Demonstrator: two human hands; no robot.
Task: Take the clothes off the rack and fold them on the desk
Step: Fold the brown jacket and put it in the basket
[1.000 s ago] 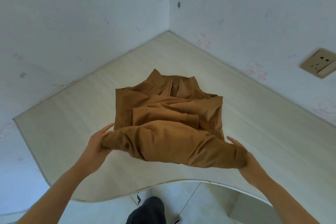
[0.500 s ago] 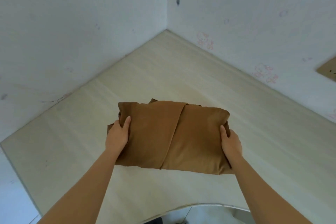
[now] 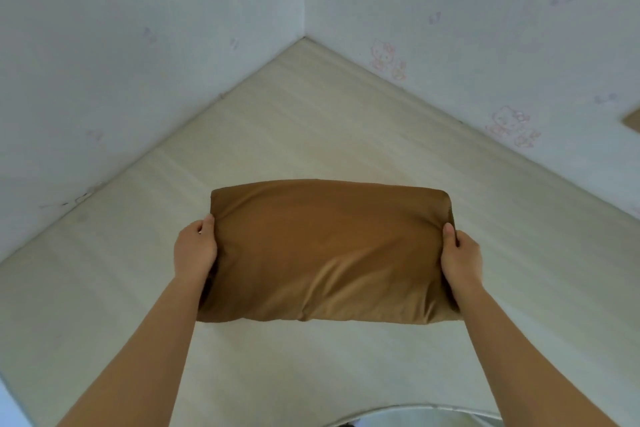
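Where the two hands meet it, the brown garment (image 3: pixel 325 250) forms a thick, pillow-like rectangle with rounded edges and a smooth top face, faint creases near its lower edge. It lies between the hands on the pale wooden desk (image 3: pixel 311 135). Left hand (image 3: pixel 195 247) grips its left end, thumb on top; right hand (image 3: pixel 461 255) grips its right end likewise

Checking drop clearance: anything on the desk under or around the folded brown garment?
Nothing visible. Both hands, left and right, grip the ends of the garment; the desk around it is bare, though the spot beneath it is hidden.
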